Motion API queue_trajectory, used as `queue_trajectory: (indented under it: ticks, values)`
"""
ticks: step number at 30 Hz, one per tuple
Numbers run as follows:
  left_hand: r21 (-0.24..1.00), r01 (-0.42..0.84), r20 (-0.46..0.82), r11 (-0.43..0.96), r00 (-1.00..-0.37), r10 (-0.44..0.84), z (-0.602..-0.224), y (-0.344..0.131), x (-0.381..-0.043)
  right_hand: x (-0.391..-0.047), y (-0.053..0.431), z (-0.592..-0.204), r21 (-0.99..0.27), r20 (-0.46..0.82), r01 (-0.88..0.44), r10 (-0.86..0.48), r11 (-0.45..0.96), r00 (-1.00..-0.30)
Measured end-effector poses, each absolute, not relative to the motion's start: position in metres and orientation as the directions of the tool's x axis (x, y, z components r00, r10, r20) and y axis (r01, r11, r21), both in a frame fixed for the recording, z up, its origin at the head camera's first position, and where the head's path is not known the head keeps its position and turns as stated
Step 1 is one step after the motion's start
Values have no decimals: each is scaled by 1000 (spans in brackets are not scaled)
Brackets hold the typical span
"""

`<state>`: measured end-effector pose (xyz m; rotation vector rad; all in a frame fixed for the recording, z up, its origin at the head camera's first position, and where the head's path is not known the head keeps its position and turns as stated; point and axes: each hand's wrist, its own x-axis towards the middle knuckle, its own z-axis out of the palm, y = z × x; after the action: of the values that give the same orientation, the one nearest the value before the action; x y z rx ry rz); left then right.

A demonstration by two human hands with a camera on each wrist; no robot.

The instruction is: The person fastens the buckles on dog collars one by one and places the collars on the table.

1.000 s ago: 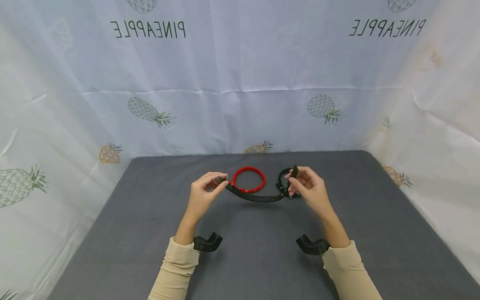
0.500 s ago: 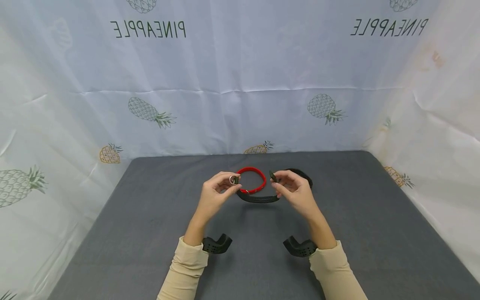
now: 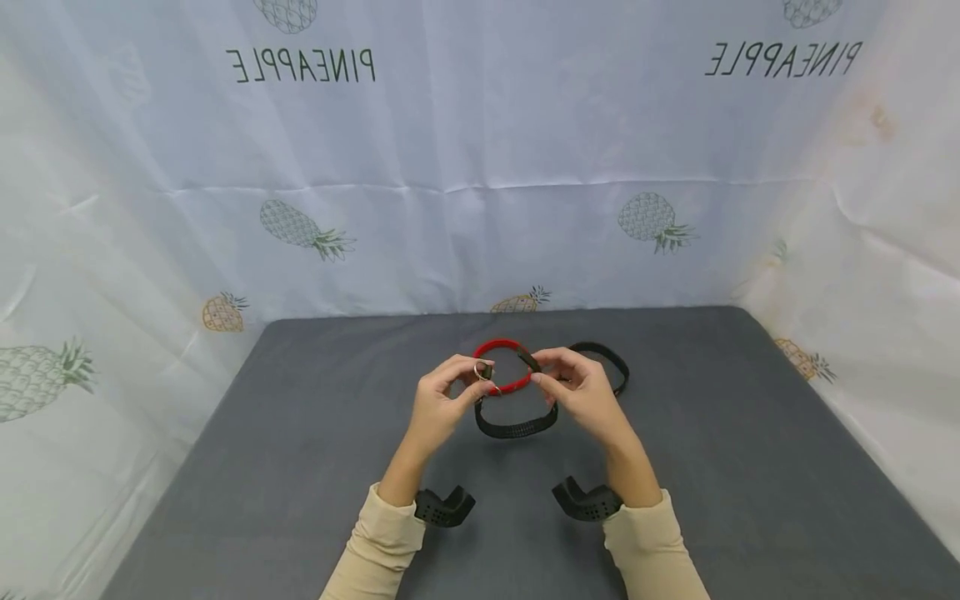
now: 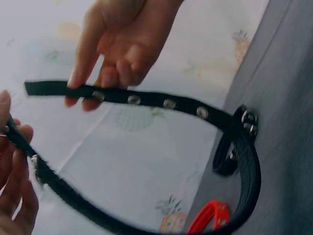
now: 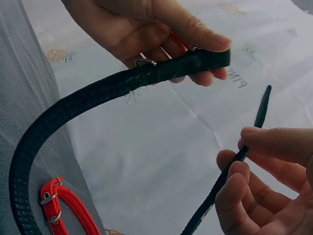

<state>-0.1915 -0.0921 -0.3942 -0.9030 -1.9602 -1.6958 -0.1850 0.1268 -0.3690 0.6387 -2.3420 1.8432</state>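
A dark collar (image 3: 517,431) hangs in a U between my two hands above the table. My left hand (image 3: 441,408) pinches its buckle end, where a metal ring shows. The buckle is mostly hidden by fingers. With thumb and fingers, my right hand (image 3: 588,396) pinches the other end near its pointed tip. Metal eyelets (image 4: 169,104) run along that strap end in the left wrist view. The two ends face each other, apart. Behind the held collar lies a closed red collar (image 3: 497,342); in the right wrist view, metal fittings (image 5: 49,198) show on it.
A second dark collar (image 3: 617,360) lies looped on the grey tabletop (image 3: 330,475), behind my right hand. White curtains (image 3: 450,125) printed with pineapples surround the back and sides. Each wrist carries a black camera mount (image 3: 446,507).
Both hands have moved inward, bringing the collar's ends closer together. The strap between them now sags into a deeper curve. The red collar and the other dark collar stay where they lie.
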Motion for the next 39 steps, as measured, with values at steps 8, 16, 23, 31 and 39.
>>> queue_trajectory:
  ticks: [8,16,23,31,39]
  values:
    - [775,625,628,-95,-744,227,-398,-81,-187,-179,121,-366,-878,321,-395,-281,269,-904]
    - [826,522,558,-212,-809,183,-394,-76,-184,-175,124,-358,-915,302,-361,-289,179,-908]
    - [807,570,590,-152,-783,196,-391,-80,-183,-170,127,-353,-903,328,-393,-314,171,-891]
    - [791,611,598,-35,-760,256,-387,-86,-182,-170,127,-357,-876,387,-457,-337,157,-858]
    - [766,643,610,20,-735,297,-387,-87,-183,-171,122,-359,-873,382,-462,-368,156,-847]
